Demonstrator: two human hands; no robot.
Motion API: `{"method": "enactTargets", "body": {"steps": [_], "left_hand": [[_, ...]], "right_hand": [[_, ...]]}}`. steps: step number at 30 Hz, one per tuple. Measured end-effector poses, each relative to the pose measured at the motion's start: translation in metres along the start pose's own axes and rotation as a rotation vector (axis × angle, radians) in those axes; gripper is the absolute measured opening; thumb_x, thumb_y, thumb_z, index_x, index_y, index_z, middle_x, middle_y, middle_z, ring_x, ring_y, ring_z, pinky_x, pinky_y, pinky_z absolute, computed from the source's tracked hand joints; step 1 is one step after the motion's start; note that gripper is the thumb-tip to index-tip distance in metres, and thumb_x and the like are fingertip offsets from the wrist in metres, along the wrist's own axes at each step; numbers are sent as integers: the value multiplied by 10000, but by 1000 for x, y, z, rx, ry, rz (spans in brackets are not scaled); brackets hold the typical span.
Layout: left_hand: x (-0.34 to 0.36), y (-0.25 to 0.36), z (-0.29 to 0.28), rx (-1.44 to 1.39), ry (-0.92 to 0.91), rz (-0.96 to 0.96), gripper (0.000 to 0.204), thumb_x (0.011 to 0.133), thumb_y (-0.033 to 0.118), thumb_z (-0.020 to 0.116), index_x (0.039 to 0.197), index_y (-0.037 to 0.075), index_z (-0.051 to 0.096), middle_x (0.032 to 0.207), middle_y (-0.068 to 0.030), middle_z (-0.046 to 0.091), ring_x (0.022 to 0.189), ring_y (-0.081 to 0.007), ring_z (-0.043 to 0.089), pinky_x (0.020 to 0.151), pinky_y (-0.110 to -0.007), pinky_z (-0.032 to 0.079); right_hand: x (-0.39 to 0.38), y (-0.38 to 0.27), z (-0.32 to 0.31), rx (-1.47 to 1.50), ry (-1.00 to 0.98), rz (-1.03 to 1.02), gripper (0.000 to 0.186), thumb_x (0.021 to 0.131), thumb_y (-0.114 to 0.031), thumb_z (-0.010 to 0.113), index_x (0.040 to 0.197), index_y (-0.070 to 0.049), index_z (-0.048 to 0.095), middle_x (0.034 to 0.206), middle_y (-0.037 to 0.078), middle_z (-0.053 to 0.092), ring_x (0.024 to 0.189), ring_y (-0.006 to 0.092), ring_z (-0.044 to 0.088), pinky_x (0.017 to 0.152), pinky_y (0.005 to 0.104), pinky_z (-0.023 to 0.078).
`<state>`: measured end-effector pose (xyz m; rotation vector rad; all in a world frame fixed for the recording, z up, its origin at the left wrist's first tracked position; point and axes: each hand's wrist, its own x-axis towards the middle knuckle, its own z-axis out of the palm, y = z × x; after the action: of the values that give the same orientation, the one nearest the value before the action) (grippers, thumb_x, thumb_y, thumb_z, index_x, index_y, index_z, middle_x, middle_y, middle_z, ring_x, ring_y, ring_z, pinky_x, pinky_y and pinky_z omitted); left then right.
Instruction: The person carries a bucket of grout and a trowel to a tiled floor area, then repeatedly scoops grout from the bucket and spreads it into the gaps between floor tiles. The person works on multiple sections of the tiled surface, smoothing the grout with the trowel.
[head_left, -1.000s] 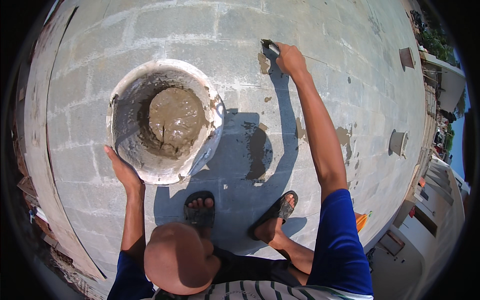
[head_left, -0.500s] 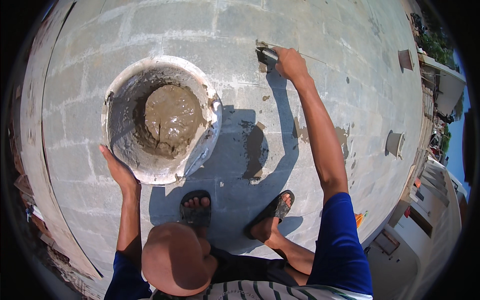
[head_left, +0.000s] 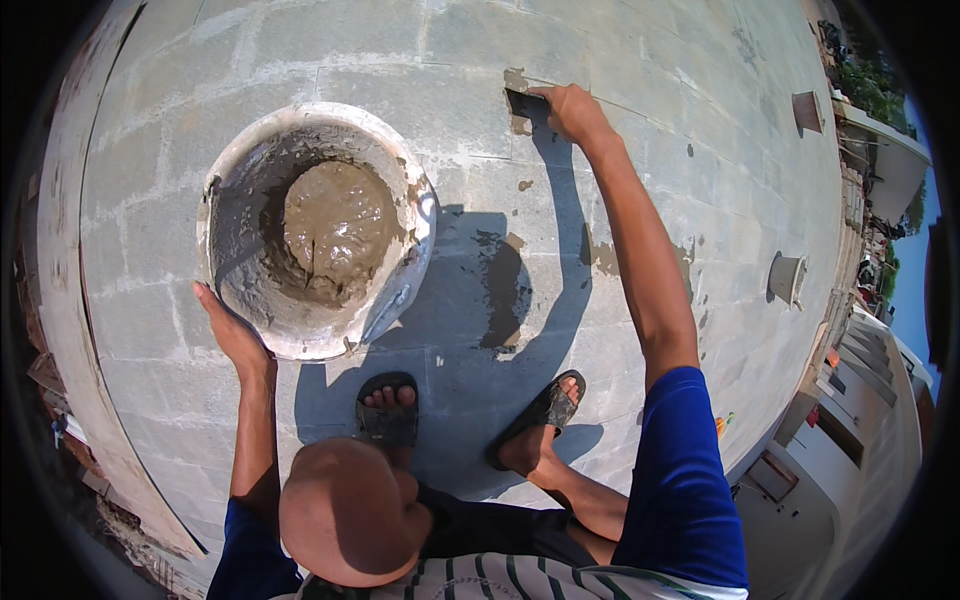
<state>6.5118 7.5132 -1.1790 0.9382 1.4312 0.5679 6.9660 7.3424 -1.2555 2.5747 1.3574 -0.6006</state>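
A large mortar-crusted bucket (head_left: 213, 225) tilts in front of me on the left, its mouth facing up. Wet grey-brown mortar (head_left: 340, 225) lies inside. My left hand (head_left: 234, 330) grips the bucket's lower left side, thumb stretched along the outside and the other fingers hidden. Farther off to the right, my right hand (head_left: 573, 113) is closed around a small trowel (head_left: 522, 101). Most of its handle is hidden by the hand. The dark blade lies against a joint between the grey floor blocks (head_left: 470, 110), beside a smear of mortar (head_left: 520, 126).
My sandalled feet (head_left: 388, 402) stand just behind the bucket. Wet patches and mortar crumbs (head_left: 507, 297) mark the blocks between bucket and right arm. Two small buckets (head_left: 788, 279) (head_left: 807, 112) stand far right. A board edge (head_left: 85, 330) runs along the left.
The trowel has turned in my right hand, so its pale handle shows less. That hand has shifted slightly left. My left hand keeps its place on the bucket; the whole view has shifted a little.
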Motion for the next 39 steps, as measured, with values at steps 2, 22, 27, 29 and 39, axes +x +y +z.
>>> {"method": "enactTargets", "body": {"steps": [2,22,27,29,39], "left_hand": [[0,0,0,27,-10,20,797,939,606,293,1405,-40,287,1422,-166,352,1292,-269,358,1082,-353,246],[2,-5,-1,-45,-9,70,752,964,554,303,1365,-81,342,1374,-172,415,1243,-252,412,1060,-334,274],[3,-6,-3,-13,2,106,746,969,547,291,1358,-86,352,1365,-177,425,1235,-253,422,1052,-334,287],[1,-4,0,3,23,103,745,970,546,288,1354,-90,356,1359,-178,433,1231,-255,425,1051,-332,288],[-1,0,2,-4,-33,82,743,972,541,289,1338,-101,370,1341,-182,446,1213,-256,437,1037,-335,305]], "right_hand": [[-10,-2,2,31,33,-35,543,692,12,555,1188,-202,611,883,187,659,838,359,631,762,432,515],[-99,-56,22,83,12,79,525,682,-10,565,1189,-145,600,824,237,645,782,396,634,698,471,521],[-117,-82,17,146,94,237,429,705,-53,560,1133,-21,557,832,250,642,777,430,632,713,498,513],[-115,-97,14,207,206,336,288,743,-47,538,1021,16,580,839,225,648,791,419,639,709,497,513],[-102,-144,96,-127,331,401,231,853,-112,459,967,62,561,838,236,651,730,354,666,640,458,536]]}}
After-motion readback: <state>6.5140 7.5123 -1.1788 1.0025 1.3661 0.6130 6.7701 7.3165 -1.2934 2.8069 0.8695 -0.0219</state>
